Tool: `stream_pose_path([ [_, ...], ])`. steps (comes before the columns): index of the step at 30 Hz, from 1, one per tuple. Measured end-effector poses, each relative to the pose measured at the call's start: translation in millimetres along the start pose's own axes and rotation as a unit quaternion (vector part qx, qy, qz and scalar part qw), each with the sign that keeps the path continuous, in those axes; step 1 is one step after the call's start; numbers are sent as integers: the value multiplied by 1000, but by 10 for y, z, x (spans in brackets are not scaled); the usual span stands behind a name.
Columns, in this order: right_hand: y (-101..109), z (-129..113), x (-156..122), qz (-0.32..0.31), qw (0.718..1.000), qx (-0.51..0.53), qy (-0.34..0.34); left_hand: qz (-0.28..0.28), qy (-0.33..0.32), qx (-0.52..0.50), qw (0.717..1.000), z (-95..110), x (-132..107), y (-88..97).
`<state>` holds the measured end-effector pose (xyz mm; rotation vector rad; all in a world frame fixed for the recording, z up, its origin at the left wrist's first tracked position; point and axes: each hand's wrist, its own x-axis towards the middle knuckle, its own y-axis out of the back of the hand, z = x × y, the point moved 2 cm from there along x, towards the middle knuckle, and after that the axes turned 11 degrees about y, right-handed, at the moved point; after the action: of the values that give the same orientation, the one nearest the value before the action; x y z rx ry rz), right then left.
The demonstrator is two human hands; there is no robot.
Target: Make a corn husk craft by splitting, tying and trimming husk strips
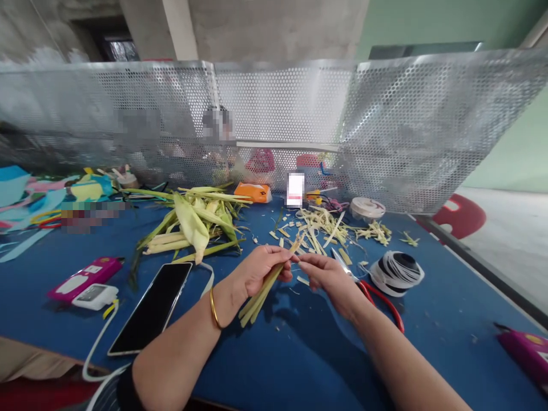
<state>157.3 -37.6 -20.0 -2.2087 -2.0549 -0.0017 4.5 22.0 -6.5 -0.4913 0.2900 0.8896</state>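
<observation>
My left hand [260, 269] is closed round a bundle of pale yellow-green leaf strips [259, 298], which slant down toward me over the blue table [278, 354]. A gold bangle [213, 308] sits on that wrist. My right hand [329, 277] pinches the upper tip of the strips next to the left fingers. Red-handled scissors [377, 297] lie on the table just right of my right hand. A heap of green and yellow leaves [194, 222] lies beyond my left hand.
Cut strip scraps [325, 225] lie beyond the hands. A roll of black-and-white tape [396, 271] sits at right, a phone [152, 308] and pink and white devices [85, 279] at left. A perforated metal screen [299, 120] fences the table's far side; people sit behind it.
</observation>
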Motion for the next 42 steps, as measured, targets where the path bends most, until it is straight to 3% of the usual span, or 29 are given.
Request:
stream_pose_path([
  [4,-62,26,-7,-10,998,-54,21,-11,6,-8,1000,0,-13,-20],
  [10,-12,19,8,13,997,-47,56,-16,19,-19,1000,3,-20,-24],
  [18,-13,43,-37,30,996,76,-32,14,-4,33,999,-14,5,-32],
  [21,50,-9,-30,-6,999,31,-38,49,-26,68,996,8,-12,-49],
  [24,166,-76,0,-41,995,-93,-12,78,-45,119,989,16,-14,-56],
  [27,266,-156,12,-43,973,-219,63,98,-70,170,978,12,-8,-47],
  [30,284,-271,-43,-22,929,-326,171,103,-96,254,957,17,-22,-45],
  [33,227,-382,-142,-20,869,-420,259,94,-146,383,907,32,-60,-78],
  [36,182,-434,-202,-38,823,-486,291,64,-184,472,860,27,-96,-132],
  [39,218,-428,-187,-40,820,-499,278,-1,-194,502,843,9,-126,-176],
  [42,295,-404,-135,-29,854,-459,243,-63,-192,493,846,17,-160,-184],
])
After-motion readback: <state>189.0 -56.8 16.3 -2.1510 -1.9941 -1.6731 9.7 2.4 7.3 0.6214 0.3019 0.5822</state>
